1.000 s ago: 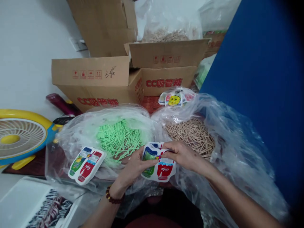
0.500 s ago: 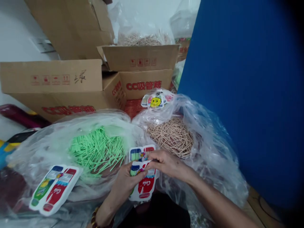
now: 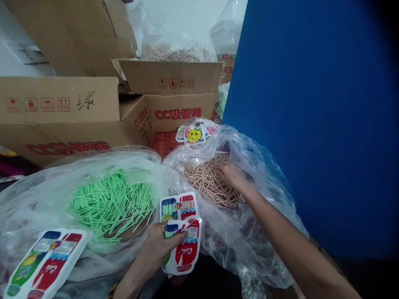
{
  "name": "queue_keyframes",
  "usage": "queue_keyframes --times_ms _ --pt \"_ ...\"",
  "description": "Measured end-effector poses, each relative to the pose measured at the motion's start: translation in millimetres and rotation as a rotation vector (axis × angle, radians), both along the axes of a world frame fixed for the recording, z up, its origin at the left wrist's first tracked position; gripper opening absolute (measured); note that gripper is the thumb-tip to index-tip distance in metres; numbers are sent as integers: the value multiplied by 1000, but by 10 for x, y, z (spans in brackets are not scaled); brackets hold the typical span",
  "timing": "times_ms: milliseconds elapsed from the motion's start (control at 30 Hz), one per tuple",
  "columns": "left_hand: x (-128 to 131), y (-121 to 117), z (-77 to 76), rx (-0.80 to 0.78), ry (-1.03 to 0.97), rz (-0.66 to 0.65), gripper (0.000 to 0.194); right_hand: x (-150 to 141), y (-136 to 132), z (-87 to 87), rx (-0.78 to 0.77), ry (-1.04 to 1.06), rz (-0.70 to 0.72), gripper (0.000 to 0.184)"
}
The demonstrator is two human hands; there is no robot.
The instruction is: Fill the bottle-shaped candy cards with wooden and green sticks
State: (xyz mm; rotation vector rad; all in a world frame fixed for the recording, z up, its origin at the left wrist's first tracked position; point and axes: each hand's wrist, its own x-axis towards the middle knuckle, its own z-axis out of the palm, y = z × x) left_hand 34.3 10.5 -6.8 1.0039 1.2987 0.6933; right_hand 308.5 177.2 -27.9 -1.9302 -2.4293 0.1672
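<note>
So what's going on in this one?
A person's left hand holds white-edged packets printed with red and green bottles. The right hand is in a pile of thin tan sticks, its fingertips hidden, with crumpled clear plastic around. A pile of thin bright-green sticks lies to the left, and another bottle-printed packet lies at the lower left.

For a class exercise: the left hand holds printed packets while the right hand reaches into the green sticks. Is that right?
No: the head view shows the right hand in the brown sticks, not the green sticks. The left hand does hold printed packets.
</note>
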Motion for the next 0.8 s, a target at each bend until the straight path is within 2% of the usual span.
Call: queue_keyframes --times_ms 233,467,633,800 --pt "-142 -19 -85 -14 -26 97 25 -124 164 -211 52 -159 18 29" --pt "-184 -18 -124 18 -48 140 23 -132 199 -320 89 -162 37 36" --pt "-218 -15 -122 -35 -106 194 26 -70 154 -344 44 -51 -12 32" --pt "-261 -8 -102 -65 -116 228 28 -13 130 -317 -40 242 -57 19"
